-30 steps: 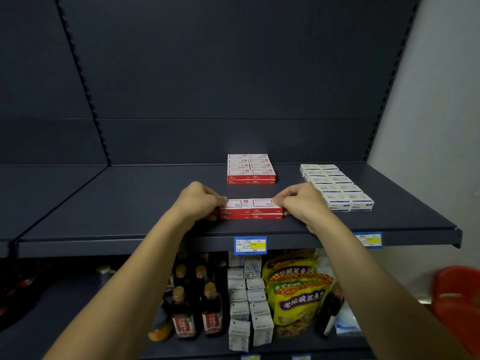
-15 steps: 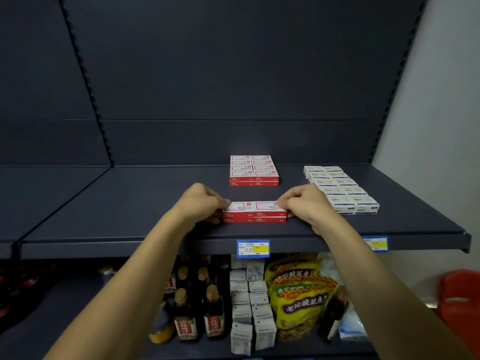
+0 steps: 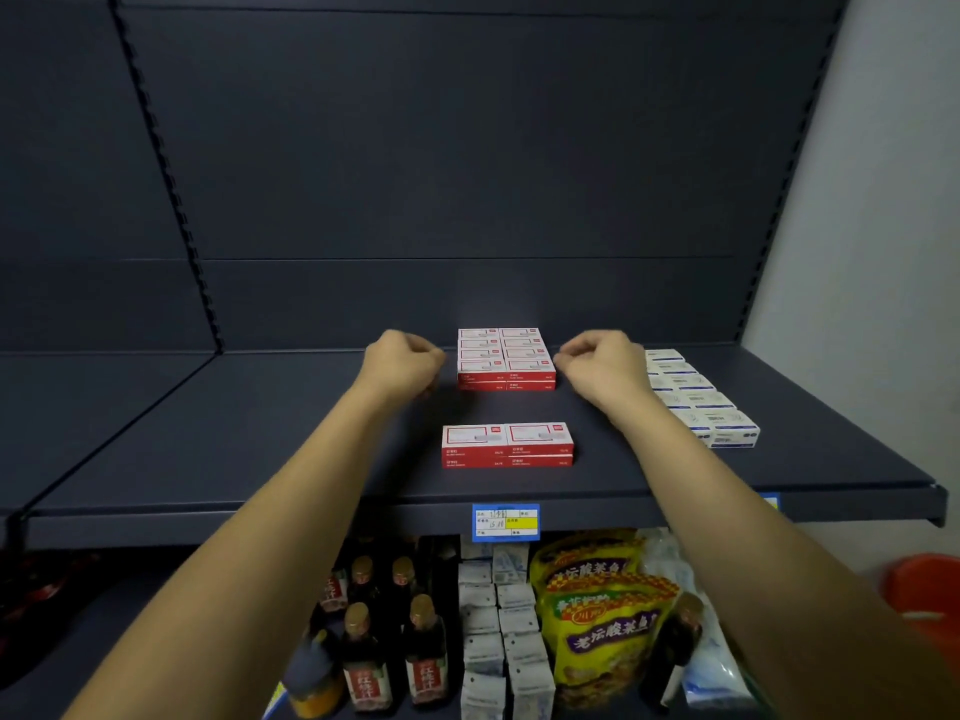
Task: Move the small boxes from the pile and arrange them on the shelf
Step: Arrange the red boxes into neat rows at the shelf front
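1. hands flank the back stack of red boxes (image 3: 506, 358) on the shelf (image 3: 260, 433): left hand (image 3: 402, 363) at its 9 o'clock, right hand (image 3: 602, 366) at its 3 o'clock, equally near.
2. both hands are loosely curled and hold nothing, each just beside the stack.
3. the stack's long axis runs 12 to 6, labels facing 6.
4. the front red pair (image 3: 508, 444) lies at 6 o'clock, its long axis 9 to 3.

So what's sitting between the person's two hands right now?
In the head view, the back stack of red boxes lies between the left hand and right hand, both loosely curled beside it.
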